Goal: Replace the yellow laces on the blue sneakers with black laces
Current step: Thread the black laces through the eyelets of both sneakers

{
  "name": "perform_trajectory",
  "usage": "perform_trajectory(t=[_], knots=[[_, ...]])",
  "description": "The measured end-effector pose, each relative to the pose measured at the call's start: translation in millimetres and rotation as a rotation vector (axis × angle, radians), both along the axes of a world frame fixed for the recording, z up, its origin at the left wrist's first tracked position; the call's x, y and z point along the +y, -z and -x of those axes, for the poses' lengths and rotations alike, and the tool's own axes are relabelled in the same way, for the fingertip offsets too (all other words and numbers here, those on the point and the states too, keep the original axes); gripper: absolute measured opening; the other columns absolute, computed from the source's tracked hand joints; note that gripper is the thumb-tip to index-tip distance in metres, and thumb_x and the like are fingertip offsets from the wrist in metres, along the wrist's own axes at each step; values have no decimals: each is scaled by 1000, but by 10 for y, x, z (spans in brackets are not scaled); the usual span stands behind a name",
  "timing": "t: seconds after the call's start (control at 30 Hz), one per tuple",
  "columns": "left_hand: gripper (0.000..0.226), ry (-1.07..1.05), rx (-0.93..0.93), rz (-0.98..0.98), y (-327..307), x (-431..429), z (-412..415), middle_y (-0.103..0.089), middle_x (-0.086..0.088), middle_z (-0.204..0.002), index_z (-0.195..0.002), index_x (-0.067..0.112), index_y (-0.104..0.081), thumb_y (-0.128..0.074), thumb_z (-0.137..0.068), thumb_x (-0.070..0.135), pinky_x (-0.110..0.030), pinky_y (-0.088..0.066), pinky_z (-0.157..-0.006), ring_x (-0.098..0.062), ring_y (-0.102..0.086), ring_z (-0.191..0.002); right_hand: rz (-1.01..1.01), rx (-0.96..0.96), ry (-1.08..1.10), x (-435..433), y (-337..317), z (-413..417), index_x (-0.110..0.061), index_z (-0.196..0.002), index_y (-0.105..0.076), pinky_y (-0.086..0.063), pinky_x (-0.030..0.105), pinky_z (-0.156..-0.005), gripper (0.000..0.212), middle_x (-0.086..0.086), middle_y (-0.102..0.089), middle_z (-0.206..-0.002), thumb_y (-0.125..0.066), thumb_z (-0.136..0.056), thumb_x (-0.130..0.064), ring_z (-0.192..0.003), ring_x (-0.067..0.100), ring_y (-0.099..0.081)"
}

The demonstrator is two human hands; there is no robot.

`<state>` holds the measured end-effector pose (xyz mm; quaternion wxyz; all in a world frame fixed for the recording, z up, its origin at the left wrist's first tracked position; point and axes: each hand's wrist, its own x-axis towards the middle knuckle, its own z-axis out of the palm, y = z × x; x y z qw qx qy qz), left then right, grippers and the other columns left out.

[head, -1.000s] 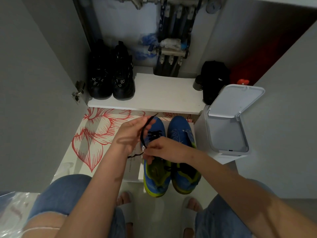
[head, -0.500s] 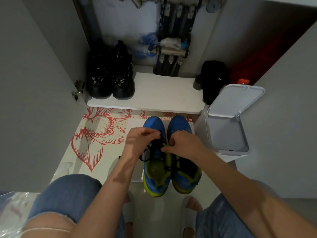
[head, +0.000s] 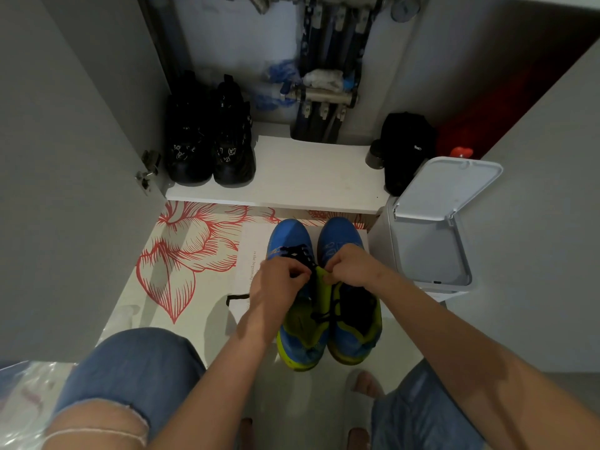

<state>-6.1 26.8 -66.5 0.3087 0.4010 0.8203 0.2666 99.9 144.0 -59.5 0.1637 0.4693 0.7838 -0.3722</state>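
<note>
Both hands have dropped back onto the blue-and-lime mesh sneaker (head: 289, 235). The left hand (head: 279, 284) pinches the thin black lace (head: 300, 253), and the right hand (head: 354, 266) pinches the lime tongue (head: 323, 290). Another crossing looks snugged down, with the upper eyelets still to lace.

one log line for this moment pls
phase: lacing blue sneaker | left hand: pinches black lace | right hand: pinches green tongue

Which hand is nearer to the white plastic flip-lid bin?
Right. The right hand sits just left of the white plastic flip-lid bin; the left hand is farther left.
</note>
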Motion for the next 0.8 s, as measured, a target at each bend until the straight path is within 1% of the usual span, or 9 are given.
perform_trajectory(t=[0.1,0.2,0.3,0.4,0.47,0.53,0.6,0.73,0.8], knots=[[17,-15,-5,-29,4,-9,-21,-70,8,-106,-101,25,-73,-62,-88,25,-21,-44,-77,-11,-62,-99,15,-11,-3,12,-32,-3,5,-104,-69,-50,36,-89,30,21,-66,-111,-66,-81,-14,-105,31,-60],[17,3,13,-48,2,-21,-45,-71,9,-105,-102,25,-73,-61,-89,25,-18,-40,-74,-10,-62,-98,35,-14,-35,4,-73,-4,6,-106,-68,-47,36,-93,31,22,-64,-114,-65,-84,-16,-108,31,-58],[17,-2,38,-49,35,-25,-75,-70,10,-105,-102,27,-72,-60,-89,26,-18,-39,-72,-9,-62,-97,57,16,-30,-11,-108,-20,8,-105,-67,-47,34,-88,29,23,-64,-114,-64,-84,-12,-109,32,-58],[17,-35,65,-44,73,-23,-128,-71,11,-101,-101,30,-72,-59,-90,29,-21,-44,-74,-11,-63,-94,73,40,-24,-19,-131,-33,7,-103,-69,-44,26,-82,25,22,-65,-111,-64,-84,-10,-107,30,-59],[17,-58,83,-54,91,-25,-163,-71,10,-99,-101,31,-71,-58,-90,30,-22,-46,-73,-10,-63,-92,77,56,-31,-29,-137,-31,7,-102,-69,-45,26,-82,25,22,-66,-110,-64,-85,-10,-99,26,-60],[18,-75,98,-76,97,-31,-201,-71,11,-99,-102,30,-71,-57,-91,29,-20,-43,-72,-9,-62,-91,86,73,-33,-41,-137,-25,7,-102,-70,-45,24,-74,25,23,-66,-109,-66,-84,-11,-87,19,-55],[17,-93,108,-89,96,-36,-229,-71,11,-98,-102,28,-71,-58,-91,28,-19,-42,-73,-8,-62,-91,108,89,-11,-23,-129,-28,6,-101,-70,-43,18,-68,26,23,-66,-107,-67,-83,-13,-85,16,-54],[22,-147,66,-119,118,-37,-219,-66,13,-90,-104,24,-57,-67,-85,25,-24,-44,-73,-7,-61,-88,134,53,26,41,-95,-43,2,-103,-70,-46,28,-94,26,17,-67,-111,-64,-85,-15,-103,23,-61],[26,-111,102,-133,127,-25,-201,-66,10,-94,-105,21,-54,-69,-83,23,-27,-48,-75,-9,-61,-92,117,78,-9,24,-92,-39,-2,-102,-72,-44,24,-91,21,12,-69,-110,-63,-86,-11,-102,20,-60]])
